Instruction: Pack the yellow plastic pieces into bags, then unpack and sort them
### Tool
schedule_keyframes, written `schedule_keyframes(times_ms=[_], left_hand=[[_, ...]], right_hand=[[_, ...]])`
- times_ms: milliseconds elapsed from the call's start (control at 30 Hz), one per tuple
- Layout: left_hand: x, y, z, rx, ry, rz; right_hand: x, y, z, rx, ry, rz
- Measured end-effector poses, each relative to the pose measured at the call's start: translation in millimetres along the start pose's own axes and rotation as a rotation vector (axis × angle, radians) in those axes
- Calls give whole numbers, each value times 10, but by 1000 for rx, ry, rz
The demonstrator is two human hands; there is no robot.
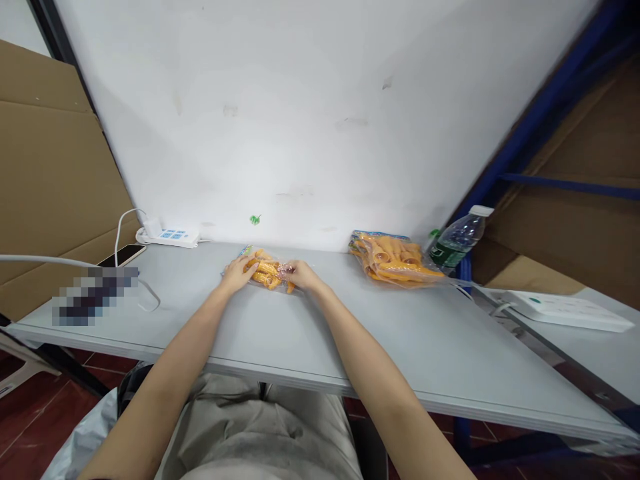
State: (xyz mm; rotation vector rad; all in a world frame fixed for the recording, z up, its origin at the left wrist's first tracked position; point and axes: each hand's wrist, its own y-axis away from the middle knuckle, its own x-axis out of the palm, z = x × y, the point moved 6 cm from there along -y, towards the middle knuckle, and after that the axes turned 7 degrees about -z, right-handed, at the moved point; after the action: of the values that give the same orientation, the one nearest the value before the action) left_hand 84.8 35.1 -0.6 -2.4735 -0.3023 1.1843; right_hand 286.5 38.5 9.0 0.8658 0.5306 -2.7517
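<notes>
Head view: one clear bag of orange pieces (269, 271), lying on the grey table (273, 327). My left hand (237, 273) rests on its left end, thumb wide of the fingers; my right hand (303, 274) curls at its right end, whether pinching I cannot tell. Farther right: larger orange-filled bag (393, 259), plastic bottle (457, 240).

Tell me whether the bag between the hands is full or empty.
Not empty: orange pieces show through the clear bag. Exactly how full it is, I cannot tell.
</notes>
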Motion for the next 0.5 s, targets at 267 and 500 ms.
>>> schedule_keyframes(times_ms=[267,500], left_hand=[[-109,25,-174,119,49,-97],[-148,35,-316,161,38,-122]], right_hand=[[30,18,118,-45,265,-29],[-35,52,242,-1,540,-5]])
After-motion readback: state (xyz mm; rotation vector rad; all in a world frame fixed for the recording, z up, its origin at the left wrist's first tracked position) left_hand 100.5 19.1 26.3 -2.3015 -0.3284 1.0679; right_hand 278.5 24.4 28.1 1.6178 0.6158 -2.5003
